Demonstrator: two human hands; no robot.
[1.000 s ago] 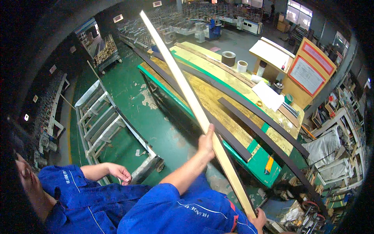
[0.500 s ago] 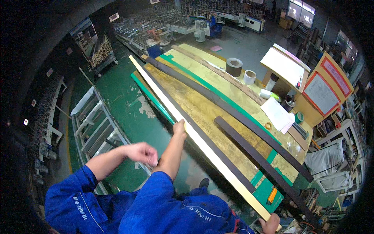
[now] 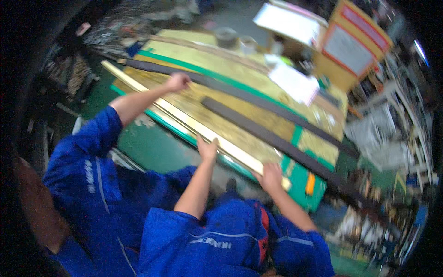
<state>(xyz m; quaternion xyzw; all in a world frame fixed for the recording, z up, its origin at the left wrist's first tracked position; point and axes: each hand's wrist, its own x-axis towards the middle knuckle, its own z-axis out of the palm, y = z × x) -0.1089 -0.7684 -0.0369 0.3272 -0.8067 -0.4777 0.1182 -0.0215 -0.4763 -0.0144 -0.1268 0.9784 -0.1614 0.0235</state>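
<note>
A long, pale cream strip (image 3: 237, 155) lies along the near edge of the workbench, its profiled face turned up. My left hand (image 3: 207, 147) is closed on its near edge around the middle. Farther right, my right hand (image 3: 271, 176) grips the strip close to its right end. On the left, a co-worker's hand (image 3: 177, 82) with curled fingers hovers over the strip's far part, blurred by motion. Beyond the strip lie a short dark brown strip (image 3: 263, 128) and a longer dark strip (image 3: 240, 94). An orange-handled tool (image 3: 310, 183) rests on the green covering near my right hand.
The workbench (image 3: 184, 92) has a worn yellowish top with green tape bands. Papers (image 3: 295, 83), tape rolls (image 3: 248, 45) and a boxy stand (image 3: 288, 23) occupy its far side. A framed board (image 3: 353, 44) stands behind. White frames (image 3: 383, 122) lean at the right.
The cream strip has turned over, so its dark side no longer shows. My right hand has come nearer my left. The co-worker's hand has swung up over the bench. The view has shifted.
</note>
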